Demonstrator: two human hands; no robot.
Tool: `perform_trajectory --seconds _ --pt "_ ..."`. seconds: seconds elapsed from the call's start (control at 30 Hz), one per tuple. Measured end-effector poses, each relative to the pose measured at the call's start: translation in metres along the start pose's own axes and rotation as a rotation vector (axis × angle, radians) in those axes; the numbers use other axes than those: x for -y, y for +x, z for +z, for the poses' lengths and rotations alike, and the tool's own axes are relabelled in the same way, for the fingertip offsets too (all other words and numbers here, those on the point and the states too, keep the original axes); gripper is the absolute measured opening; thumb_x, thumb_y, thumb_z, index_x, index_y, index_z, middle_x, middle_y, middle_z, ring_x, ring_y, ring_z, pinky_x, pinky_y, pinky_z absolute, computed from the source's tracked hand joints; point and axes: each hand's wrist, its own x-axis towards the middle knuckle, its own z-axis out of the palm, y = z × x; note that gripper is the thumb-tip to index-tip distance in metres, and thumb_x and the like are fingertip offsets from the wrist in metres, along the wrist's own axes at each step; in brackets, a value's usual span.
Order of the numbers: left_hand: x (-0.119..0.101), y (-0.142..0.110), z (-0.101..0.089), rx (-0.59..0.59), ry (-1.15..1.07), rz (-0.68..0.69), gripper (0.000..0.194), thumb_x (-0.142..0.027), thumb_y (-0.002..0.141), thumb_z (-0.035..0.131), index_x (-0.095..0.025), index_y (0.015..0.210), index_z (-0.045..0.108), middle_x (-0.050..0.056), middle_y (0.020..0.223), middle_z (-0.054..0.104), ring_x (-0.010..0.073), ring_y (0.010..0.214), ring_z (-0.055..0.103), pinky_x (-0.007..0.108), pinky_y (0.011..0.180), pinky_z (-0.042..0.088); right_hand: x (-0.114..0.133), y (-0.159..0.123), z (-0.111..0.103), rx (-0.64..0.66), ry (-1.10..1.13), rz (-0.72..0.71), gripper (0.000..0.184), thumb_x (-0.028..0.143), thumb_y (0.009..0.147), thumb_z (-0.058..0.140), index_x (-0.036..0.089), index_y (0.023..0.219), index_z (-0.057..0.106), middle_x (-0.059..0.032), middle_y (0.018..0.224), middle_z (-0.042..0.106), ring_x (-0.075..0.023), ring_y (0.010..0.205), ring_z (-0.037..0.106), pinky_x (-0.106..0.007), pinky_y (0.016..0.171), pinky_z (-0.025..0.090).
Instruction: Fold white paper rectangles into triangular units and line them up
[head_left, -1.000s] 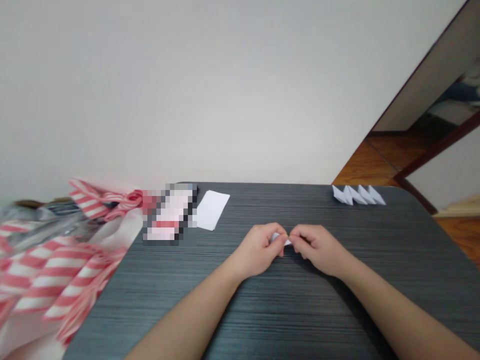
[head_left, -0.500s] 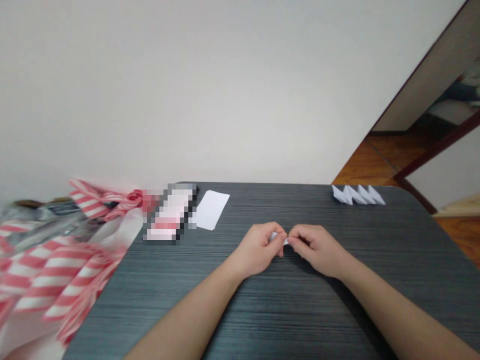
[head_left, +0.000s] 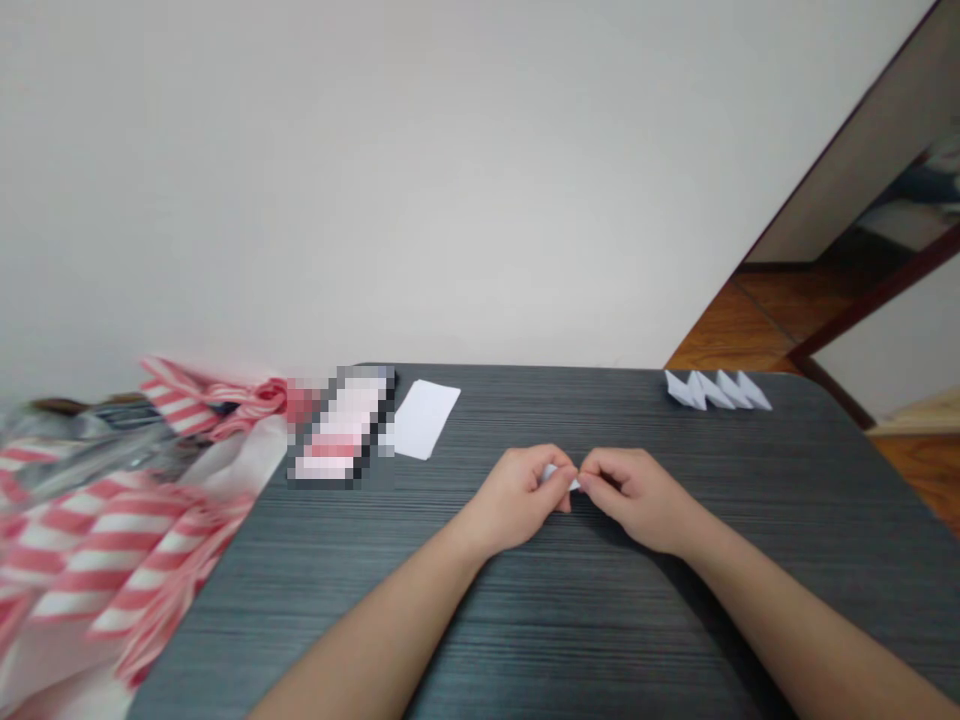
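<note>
A small piece of white folded paper (head_left: 550, 472) sits between my hands over the middle of the table, mostly covered by fingers. My left hand (head_left: 523, 495) is closed, pinching it between thumb and fingers. From the other side my right hand (head_left: 634, 498) is also closed, thumb and forefinger pinching the paper's right end. The fingertips of both hands almost meet. How the paper is folded under the fingers cannot be made out.
White paper sheets (head_left: 426, 420) lie at the back left, beside a blurred-out phone-like object (head_left: 341, 430). Several folded white paper pieces (head_left: 718, 391) stand in a row at the back right. Red-and-white striped cloth or bags (head_left: 112, 540) heap against the dark table's (head_left: 480, 640) left side. A wall rises behind.
Almost nothing differs. Both hands keep their pinch on the paper, with the fingertips shifted very slightly to the right.
</note>
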Motion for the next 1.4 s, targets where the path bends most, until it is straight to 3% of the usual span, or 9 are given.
perform_trajectory --seconds 0.37,0.57,0.7,0.83,0.97,1.2,1.4 --pt "-0.001 -0.001 -0.001 0.046 -0.049 -0.005 0.030 -0.034 0.096 0.047 -0.015 0.077 0.060 0.001 0.067 0.064 0.0116 0.063 0.057 0.023 0.063 0.043 0.000 -0.002 0.000 0.015 0.041 0.003 0.024 0.018 0.092 0.049 0.018 0.069 0.054 0.0032 0.063 0.054 -0.0113 0.060 0.049 -0.023 0.059 0.036" --pt "0.001 0.001 0.005 -0.089 -0.411 -0.034 0.024 -0.036 0.094 0.052 -0.018 0.110 0.051 -0.002 0.071 0.060 0.0107 0.056 0.057 0.023 0.055 0.046 -0.003 -0.001 -0.004 -0.089 0.025 0.029 0.022 0.016 0.090 0.049 0.018 0.068 0.051 0.0036 0.062 0.052 -0.0112 0.058 0.047 -0.023 0.057 0.034" --pt "-0.001 0.003 0.006 -0.136 -0.419 -0.041 0.019 -0.031 0.090 0.057 -0.018 0.103 0.053 -0.003 0.073 0.056 0.0090 0.054 0.056 0.022 0.053 0.044 -0.008 -0.003 -0.005 -0.126 0.052 0.070 0.023 0.016 0.088 0.048 0.019 0.066 0.048 0.0047 0.058 0.048 -0.0109 0.055 0.043 -0.023 0.054 0.033" --pt "0.003 0.004 0.006 -0.107 -0.370 -0.041 0.011 -0.026 0.087 0.061 -0.016 0.088 0.056 -0.004 0.068 0.055 0.0088 0.056 0.054 0.021 0.055 0.044 -0.011 -0.003 -0.005 -0.179 0.065 0.107 0.022 0.019 0.090 0.046 0.020 0.068 0.049 0.0053 0.056 0.048 -0.0109 0.052 0.044 -0.023 0.054 0.034" --pt "0.004 0.004 0.007 -0.093 -0.370 -0.020 0.012 -0.023 0.086 0.061 -0.016 0.096 0.059 -0.004 0.069 0.057 0.0094 0.059 0.056 0.022 0.058 0.046 -0.010 -0.002 -0.004 -0.228 0.036 0.138 0.022 0.023 0.092 0.049 0.019 0.070 0.053 0.0049 0.057 0.049 -0.0112 0.053 0.046 -0.024 0.055 0.035" --pt "0.000 0.004 0.005 -0.075 -0.330 -0.020 0.011 -0.024 0.088 0.060 -0.014 0.090 0.065 -0.002 0.069 0.060 0.0088 0.059 0.054 0.021 0.057 0.045 -0.009 -0.002 -0.006 -0.184 0.099 0.177 0.024 0.028 0.091 0.053 0.019 0.069 0.054 0.0046 0.056 0.051 -0.0112 0.053 0.046 -0.024 0.053 0.036" --pt "0.001 0.005 0.003 -0.108 -0.381 -0.060 0.014 -0.028 0.088 0.060 -0.015 0.093 0.063 -0.002 0.067 0.060 0.0090 0.055 0.055 0.021 0.053 0.045 -0.007 -0.002 -0.002 -0.163 0.348 0.232 0.028 0.034 0.096 0.047 0.019 0.074 0.055 0.0052 0.053 0.050 -0.0106 0.048 0.045 -0.024 0.051 0.036"
